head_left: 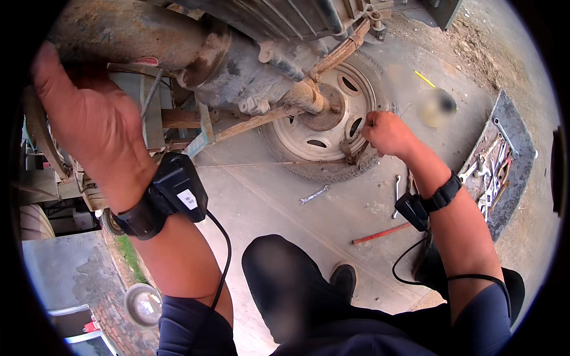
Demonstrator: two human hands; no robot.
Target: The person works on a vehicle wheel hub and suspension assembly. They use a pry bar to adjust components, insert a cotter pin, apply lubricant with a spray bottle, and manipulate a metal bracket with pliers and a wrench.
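My right hand [389, 133] is closed beside the pale rim of a wheel [285, 135], fingers pressed together; whatever they hold is hidden. Just below it, a rusty bracket [351, 154] sits at the wheel's edge, and a thin rod [255, 164] runs left from there. My left hand [95, 118] is raised at the upper left, palm toward me, against the underside of a large rusty tube [130, 35]. Its thumb points up, while the other fingers are mostly out of sight. A greasy metal housing [231, 71] joins the tube to the wheel.
An open-ended wrench [314, 194] lies on the concrete, with another wrench [397, 196] and a red bar [381, 234] farther right. At the right, a metal tray [516, 178] holds several wrenches. A round basin [142, 304] stands at the lower left. Black cables hang from both wrist devices.
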